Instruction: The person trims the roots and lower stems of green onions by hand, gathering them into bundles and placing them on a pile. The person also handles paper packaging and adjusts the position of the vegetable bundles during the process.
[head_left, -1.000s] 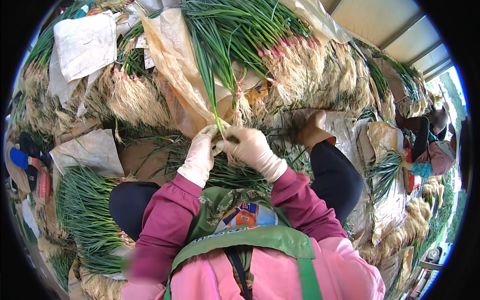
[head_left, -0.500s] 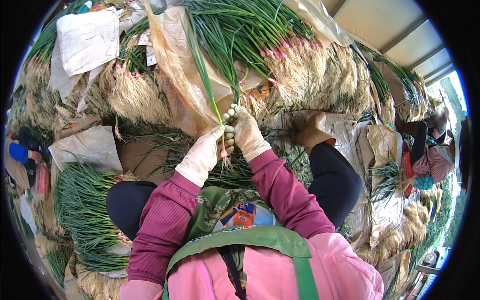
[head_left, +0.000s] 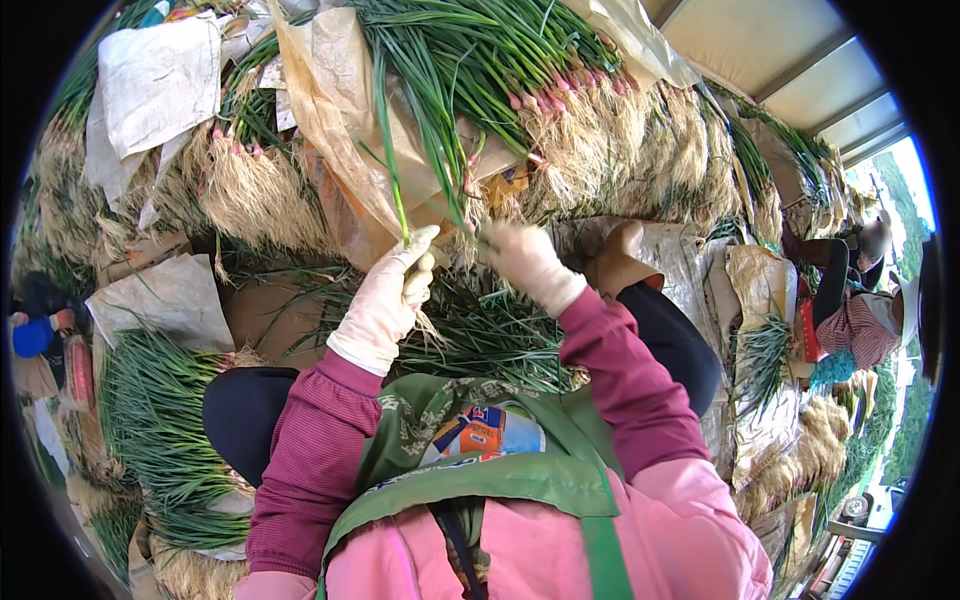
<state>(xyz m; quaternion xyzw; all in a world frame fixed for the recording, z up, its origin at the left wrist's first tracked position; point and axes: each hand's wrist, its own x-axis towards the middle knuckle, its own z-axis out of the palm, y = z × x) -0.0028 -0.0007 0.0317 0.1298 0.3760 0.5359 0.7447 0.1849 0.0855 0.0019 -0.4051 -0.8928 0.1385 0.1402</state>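
Observation:
My left hand (head_left: pixel 385 300), in a pale glove, is closed around a green onion (head_left: pixel 399 212). Its long leaves run up and away from me, and pale roots poke out below the palm; the glove hides the bulb. To the right, a little apart, my gloved right hand (head_left: pixel 532 265) is smeared by motion, so its fingers are unclear. Blurred green leaves end beside its fingertips, and I cannot tell whether it grips them. Beyond both hands lies a large pile of green onions (head_left: pixel 490 70) with pink bulbs and straw-coloured roots.
Loose leaf scraps (head_left: pixel 480 335) cover the ground between my knees. A stack of green onions (head_left: pixel 165 430) lies at my left. A brown plastic sheet (head_left: pixel 335 130) drapes the far pile. Another person (head_left: pixel 860 325) sits at the far right. White sheeting (head_left: pixel 160 80) lies at upper left.
My hands, close together before, have moved apart: the right one to the right, the left slightly left with the green onion. The pink bulb that showed below my left hand is now hidden.

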